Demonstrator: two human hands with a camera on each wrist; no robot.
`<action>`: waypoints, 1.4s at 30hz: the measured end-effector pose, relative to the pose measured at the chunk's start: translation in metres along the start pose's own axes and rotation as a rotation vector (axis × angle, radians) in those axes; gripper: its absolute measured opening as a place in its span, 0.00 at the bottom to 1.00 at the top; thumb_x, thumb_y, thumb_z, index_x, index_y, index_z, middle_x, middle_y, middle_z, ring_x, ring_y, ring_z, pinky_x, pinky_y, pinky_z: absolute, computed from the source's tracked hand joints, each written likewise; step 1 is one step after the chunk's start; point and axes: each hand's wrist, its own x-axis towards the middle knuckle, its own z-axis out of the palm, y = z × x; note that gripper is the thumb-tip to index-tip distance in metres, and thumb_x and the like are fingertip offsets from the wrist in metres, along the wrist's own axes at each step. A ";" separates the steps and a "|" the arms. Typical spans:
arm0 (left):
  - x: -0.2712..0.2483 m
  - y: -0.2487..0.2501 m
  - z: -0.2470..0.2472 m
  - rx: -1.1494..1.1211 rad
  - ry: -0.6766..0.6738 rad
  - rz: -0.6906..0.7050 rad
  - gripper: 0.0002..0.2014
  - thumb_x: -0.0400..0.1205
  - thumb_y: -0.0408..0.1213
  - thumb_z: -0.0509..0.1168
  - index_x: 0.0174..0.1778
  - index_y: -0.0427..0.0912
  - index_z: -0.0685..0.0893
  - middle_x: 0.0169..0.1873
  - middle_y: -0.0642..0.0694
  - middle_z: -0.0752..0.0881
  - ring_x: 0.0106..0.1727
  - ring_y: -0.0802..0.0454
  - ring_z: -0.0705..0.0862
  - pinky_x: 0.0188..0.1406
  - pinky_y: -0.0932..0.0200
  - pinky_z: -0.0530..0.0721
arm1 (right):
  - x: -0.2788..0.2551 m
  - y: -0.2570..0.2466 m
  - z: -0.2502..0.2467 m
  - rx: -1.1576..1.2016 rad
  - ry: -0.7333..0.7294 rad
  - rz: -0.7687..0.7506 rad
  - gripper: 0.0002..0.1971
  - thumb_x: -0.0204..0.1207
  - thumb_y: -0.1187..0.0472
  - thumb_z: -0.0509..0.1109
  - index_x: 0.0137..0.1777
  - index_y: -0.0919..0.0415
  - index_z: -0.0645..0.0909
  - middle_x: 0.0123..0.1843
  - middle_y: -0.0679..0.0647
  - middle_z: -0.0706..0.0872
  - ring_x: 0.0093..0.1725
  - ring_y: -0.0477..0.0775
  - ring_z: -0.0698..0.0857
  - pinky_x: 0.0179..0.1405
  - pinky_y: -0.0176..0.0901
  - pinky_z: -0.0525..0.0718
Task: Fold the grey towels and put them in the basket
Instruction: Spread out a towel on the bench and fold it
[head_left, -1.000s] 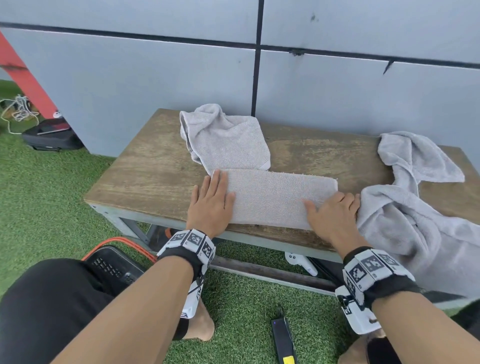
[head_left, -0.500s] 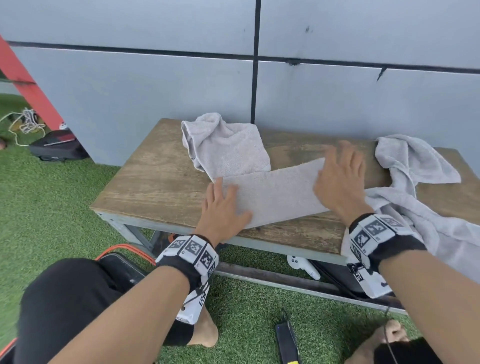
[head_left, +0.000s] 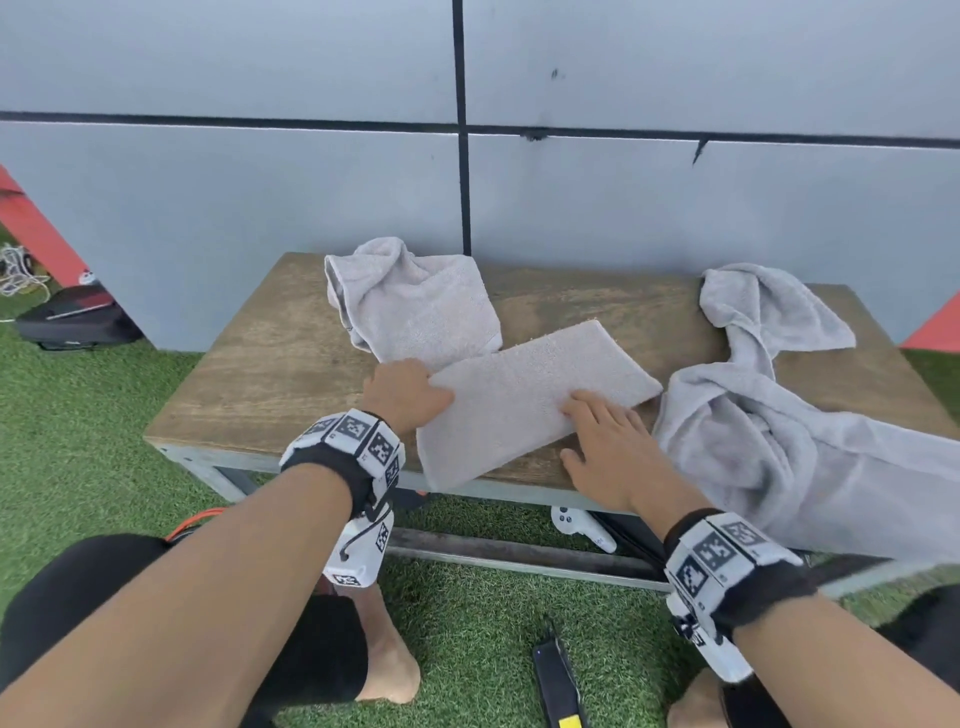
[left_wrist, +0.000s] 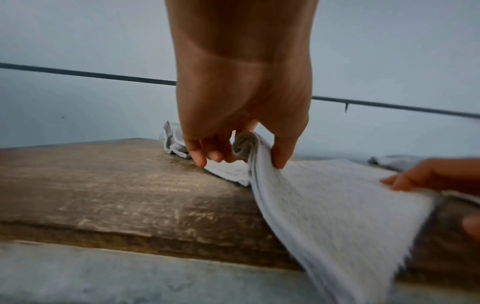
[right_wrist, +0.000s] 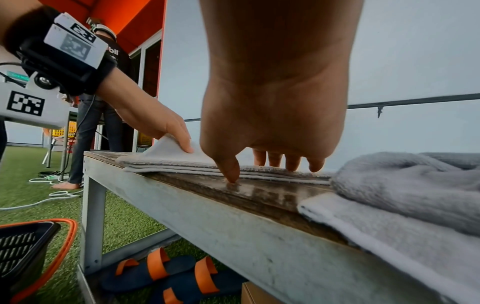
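A wooden bench (head_left: 270, 374) on a grey metal frame stands on green artificial turf (head_left: 78, 426) against a grey panelled wall (head_left: 234, 197). Beneath it lie navy sandals with orange straps (right_wrist: 166, 273) and a white controller (head_left: 582, 526). A black case (head_left: 72, 319) sits on the grass far left.

A weathered brown wooden bench top (head_left: 270, 374) on a pale grey metal frame (right_wrist: 187, 207) stands under the hands, its far edge against a flat grey panelled wall (head_left: 218, 208) crossed by thin black seams (head_left: 459, 124). Green artificial turf (head_left: 78, 441) covers the ground below and to the left of the hands. An orange-red slanted beam (head_left: 36, 228) rises far left of them. Navy sandals with orange straps (right_wrist: 166, 273) lie under the bench. The light is soft and even.
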 end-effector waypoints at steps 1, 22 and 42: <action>-0.002 0.001 -0.003 -0.081 -0.015 -0.002 0.14 0.76 0.47 0.68 0.42 0.38 0.80 0.42 0.40 0.84 0.45 0.43 0.85 0.41 0.54 0.80 | -0.001 0.002 -0.001 -0.008 0.010 0.006 0.31 0.85 0.52 0.59 0.86 0.56 0.56 0.90 0.52 0.54 0.89 0.54 0.53 0.88 0.57 0.49; -0.038 0.076 -0.004 -0.690 -0.126 0.255 0.19 0.78 0.22 0.67 0.64 0.41 0.82 0.45 0.45 0.94 0.52 0.53 0.92 0.61 0.49 0.88 | -0.027 0.000 0.023 0.415 0.387 -0.064 0.13 0.79 0.46 0.60 0.47 0.51 0.85 0.51 0.43 0.84 0.58 0.56 0.81 0.64 0.59 0.79; -0.035 0.056 0.004 -0.610 0.225 0.407 0.23 0.87 0.51 0.63 0.40 0.32 0.74 0.28 0.47 0.72 0.29 0.53 0.70 0.32 0.54 0.69 | -0.033 -0.014 0.013 0.673 0.301 -0.016 0.12 0.87 0.50 0.64 0.46 0.56 0.79 0.37 0.54 0.84 0.36 0.54 0.81 0.40 0.53 0.81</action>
